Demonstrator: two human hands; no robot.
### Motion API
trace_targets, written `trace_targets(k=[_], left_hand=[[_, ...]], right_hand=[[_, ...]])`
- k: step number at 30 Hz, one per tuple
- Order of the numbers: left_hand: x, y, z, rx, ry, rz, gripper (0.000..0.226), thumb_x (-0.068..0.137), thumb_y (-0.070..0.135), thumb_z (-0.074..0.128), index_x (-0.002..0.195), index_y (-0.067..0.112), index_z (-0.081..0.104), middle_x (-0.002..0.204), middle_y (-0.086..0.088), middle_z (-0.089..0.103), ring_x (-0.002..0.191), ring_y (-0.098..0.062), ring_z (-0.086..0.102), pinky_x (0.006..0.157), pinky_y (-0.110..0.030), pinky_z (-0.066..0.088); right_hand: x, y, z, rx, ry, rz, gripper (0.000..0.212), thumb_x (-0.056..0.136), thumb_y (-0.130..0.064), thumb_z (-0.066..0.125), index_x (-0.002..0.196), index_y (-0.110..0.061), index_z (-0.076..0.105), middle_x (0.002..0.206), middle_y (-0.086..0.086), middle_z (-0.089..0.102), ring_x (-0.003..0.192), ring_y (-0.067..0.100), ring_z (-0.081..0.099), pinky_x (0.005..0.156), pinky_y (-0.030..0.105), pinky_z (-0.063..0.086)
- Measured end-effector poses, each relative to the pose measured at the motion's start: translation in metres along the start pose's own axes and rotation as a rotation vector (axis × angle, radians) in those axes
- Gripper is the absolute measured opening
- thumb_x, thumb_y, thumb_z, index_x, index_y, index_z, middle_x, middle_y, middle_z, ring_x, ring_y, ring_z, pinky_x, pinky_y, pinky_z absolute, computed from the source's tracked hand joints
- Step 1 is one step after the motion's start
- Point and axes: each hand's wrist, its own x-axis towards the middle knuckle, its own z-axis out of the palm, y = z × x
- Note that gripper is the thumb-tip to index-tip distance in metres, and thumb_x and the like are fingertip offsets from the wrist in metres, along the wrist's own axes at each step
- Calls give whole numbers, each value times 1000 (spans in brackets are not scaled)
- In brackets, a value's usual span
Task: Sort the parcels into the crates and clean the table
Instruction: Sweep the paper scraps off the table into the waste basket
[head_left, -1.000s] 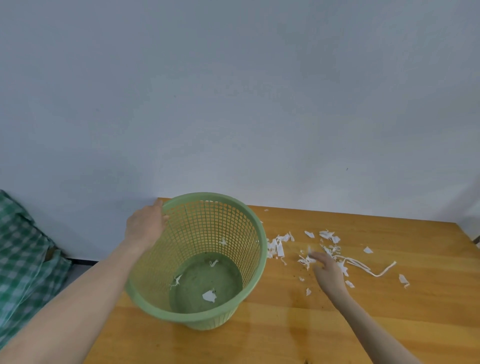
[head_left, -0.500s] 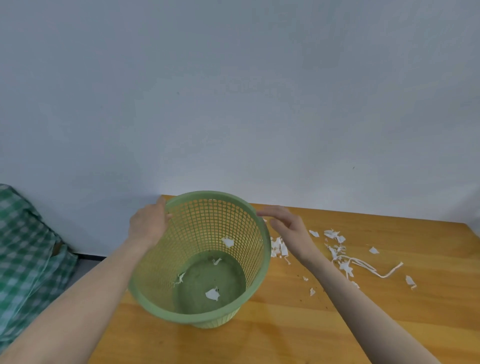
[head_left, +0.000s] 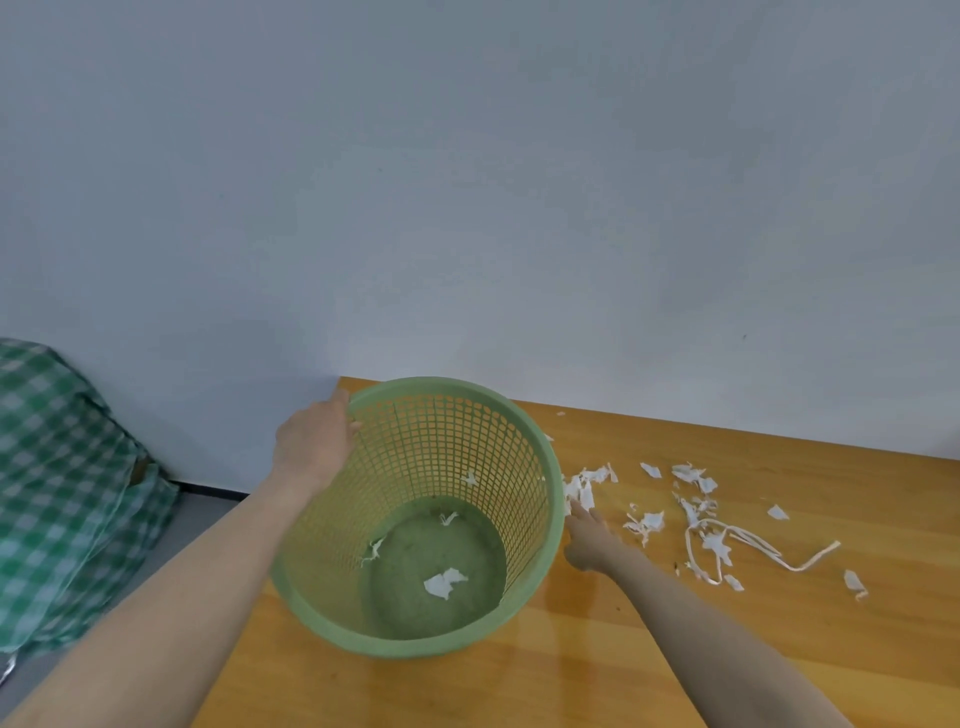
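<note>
The left hand (head_left: 314, 441) grips the basket (head_left: 415, 647) by its far left rim, fingers curled over the edge; the basket stands on the table (head_left: 623, 665); the right hand (head_left: 589, 538) lies flat just right of the basket, fingers straight, tips at the nearest scraps (head_left: 696, 512); more scraps lie inside the basket; a cloth (head_left: 62, 493) sits left of it.
</note>
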Motion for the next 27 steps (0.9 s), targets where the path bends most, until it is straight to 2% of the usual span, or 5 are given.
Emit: trace_targets(k=[16,19,22,25,27], left_hand=[[1,-2,-1,20,-5,-7,23,98,30,45,104,8,45,87,-11,63,80,-32,60,60,-33,40],[2,-5,0,29,-13,-17,24,98,31,46,105,8,45,84,-10,61,79,-32,60,60,-33,42],[3,-4,1,18,-6,-5,25,98,30,46,106,7,46,82,-10,60,78,-32,60,60,-33,43],[3,-2,0,28,-4,-1,25,98,30,45,108,7,45,91,-13,63,84,-33,60,62,-33,41],[3,-2,0,33,-1,6,26,98,30,45,109,7,45,92,-14,63,85,-34,60,62,-34,41]], right_hand=[[42,14,18,-159,42,-113,53,91,-7,32,143,-14,36,156,3,18,141,29,17,113,50,26],[16,3,-9,78,214,-52,44,89,-1,36,130,-7,51,140,9,44,112,24,52,87,37,52],[-21,-4,-54,442,487,-37,33,95,-9,41,123,-6,59,126,12,60,59,9,53,46,16,38],[-67,-16,-100,707,730,-182,27,96,-13,44,111,-13,66,113,9,67,54,-2,40,48,12,30],[-103,-30,-120,902,816,-403,25,92,-16,47,104,-23,67,110,1,68,73,-3,53,64,15,41]])
